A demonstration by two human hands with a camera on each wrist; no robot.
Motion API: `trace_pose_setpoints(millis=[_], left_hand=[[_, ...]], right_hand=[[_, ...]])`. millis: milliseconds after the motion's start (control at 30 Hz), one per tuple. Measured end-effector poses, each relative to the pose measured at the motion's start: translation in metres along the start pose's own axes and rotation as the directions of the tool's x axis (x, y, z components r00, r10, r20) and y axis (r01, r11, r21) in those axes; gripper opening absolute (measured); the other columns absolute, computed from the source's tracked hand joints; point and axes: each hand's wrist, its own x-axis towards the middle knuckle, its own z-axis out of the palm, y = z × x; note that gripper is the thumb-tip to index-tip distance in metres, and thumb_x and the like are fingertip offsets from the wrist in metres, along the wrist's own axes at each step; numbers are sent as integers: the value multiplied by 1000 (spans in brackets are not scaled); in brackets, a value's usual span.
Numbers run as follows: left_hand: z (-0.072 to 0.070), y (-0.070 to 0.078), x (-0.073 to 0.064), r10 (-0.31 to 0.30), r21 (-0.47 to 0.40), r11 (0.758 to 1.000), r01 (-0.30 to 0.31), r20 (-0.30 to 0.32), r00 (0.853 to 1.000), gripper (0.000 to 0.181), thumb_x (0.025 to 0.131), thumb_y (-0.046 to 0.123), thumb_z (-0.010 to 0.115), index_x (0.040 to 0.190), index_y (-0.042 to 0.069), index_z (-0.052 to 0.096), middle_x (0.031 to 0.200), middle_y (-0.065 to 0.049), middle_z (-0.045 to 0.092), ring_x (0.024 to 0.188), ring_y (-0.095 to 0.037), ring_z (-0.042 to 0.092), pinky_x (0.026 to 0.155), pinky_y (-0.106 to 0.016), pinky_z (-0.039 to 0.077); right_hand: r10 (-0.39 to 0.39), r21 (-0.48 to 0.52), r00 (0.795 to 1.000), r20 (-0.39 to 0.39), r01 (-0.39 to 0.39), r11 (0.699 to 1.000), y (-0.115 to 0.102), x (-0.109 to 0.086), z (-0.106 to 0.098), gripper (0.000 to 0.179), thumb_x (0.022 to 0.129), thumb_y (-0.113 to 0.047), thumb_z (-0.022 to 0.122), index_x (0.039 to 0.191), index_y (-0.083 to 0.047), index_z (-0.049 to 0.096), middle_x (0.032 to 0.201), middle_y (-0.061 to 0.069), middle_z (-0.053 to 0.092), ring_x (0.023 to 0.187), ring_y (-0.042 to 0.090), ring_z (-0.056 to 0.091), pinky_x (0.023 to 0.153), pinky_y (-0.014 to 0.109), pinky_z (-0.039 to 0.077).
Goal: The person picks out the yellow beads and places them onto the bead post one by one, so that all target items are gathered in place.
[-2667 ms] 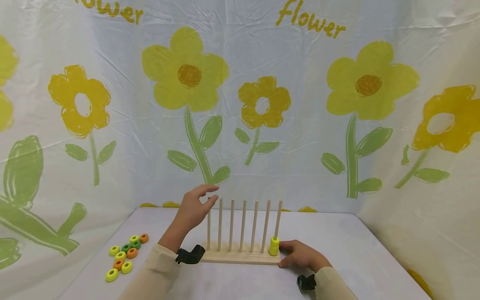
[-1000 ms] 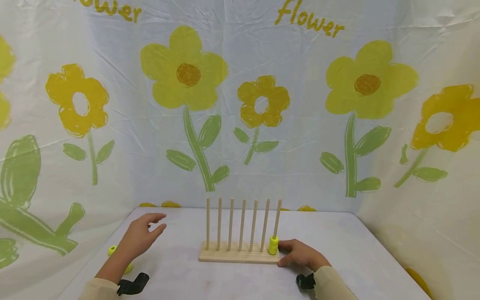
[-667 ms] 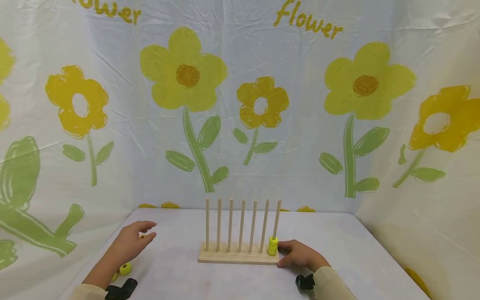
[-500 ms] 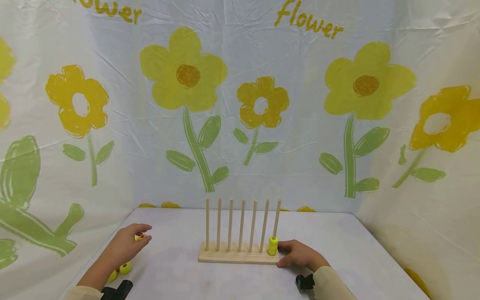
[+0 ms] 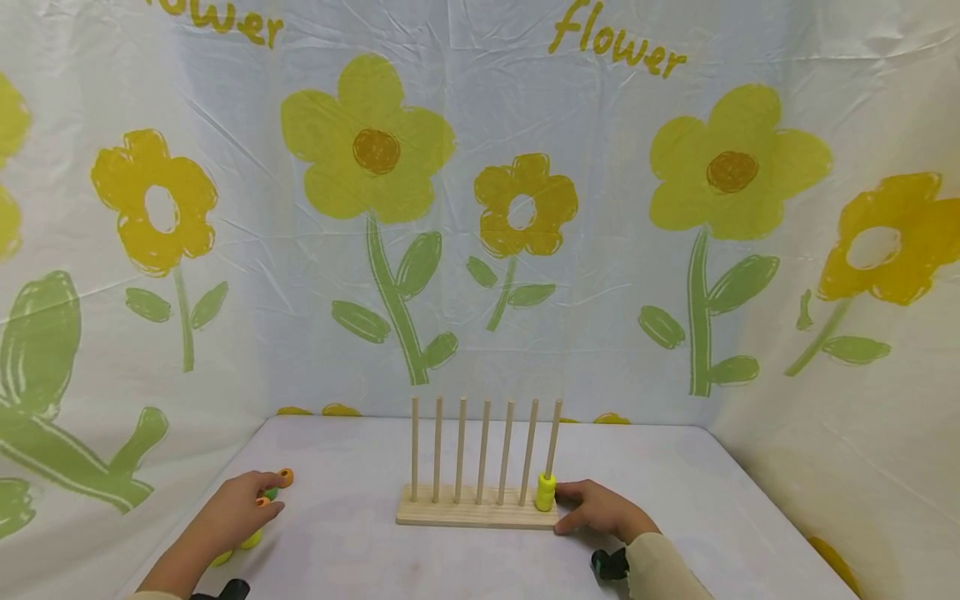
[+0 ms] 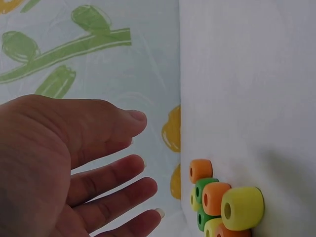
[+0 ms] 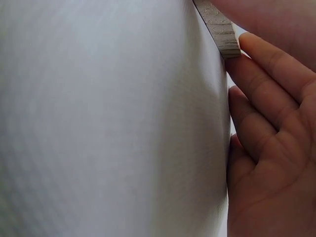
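My left hand point(image 5: 238, 506) hovers over loose beads at the table's left, thumb and fingers spread with nothing between them. An orange bead point(image 5: 286, 477) shows just beyond its fingertips; the left wrist view has a yellow bead point(image 6: 242, 208) and a green bead point(image 6: 206, 188) in the same cluster. Some beads are hidden behind the hand in the head view. A wooden peg rack point(image 5: 476, 517) carries a row of upright pegs, with stacked yellow beads point(image 5: 546, 492) on the rightmost. My right hand point(image 5: 603, 511) holds the right end of its base point(image 7: 223, 34) between thumb and fingers.
The white table point(image 5: 660, 467) runs back to a cloth point(image 5: 480, 350) printed with flowers. The rack's bare pegs point(image 5: 461, 450) stand up between the hands. A black wrist camera mount point(image 5: 611, 564) sits under the right wrist.
My left hand has moved from above the rack's left peg leftward and down to the loose beads. The right hand stays at the rack's end.
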Motion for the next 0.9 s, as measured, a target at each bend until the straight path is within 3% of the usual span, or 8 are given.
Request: trace_pose_setpoints(millis=[133,533,900], left_hand=[[1,-2,-2,-58,-7,998,58,49,997,43,85,20,72,122,-1,65,115,-22,64,102,-38,63,84,-51,53],[7,-20,-6,-43,30,999,40,104,994,39,83,16,73,116,-5,65,110,-21,67,99,-35,64,82,-51,53],[15,-33,-4,-52,59,997,45,112,992,41,77,10,75,114,-7,66,110,-19,68,82,-20,55,66,-36,48]], right_hand=[[8,-8,1000,-4,-8,1000,1,1,0,74,68,-19,87,134,-3,58,141,18,53,137,43,39,111,65,24],[-11,-32,1000,-1,11,999,2,0,-1,74,69,-20,86,133,-1,57,140,19,53,136,43,40,110,66,25],[-21,-20,1000,9,22,1000,2,-1,-1,72,69,-20,85,133,-2,58,141,19,53,136,43,39,110,66,24]])
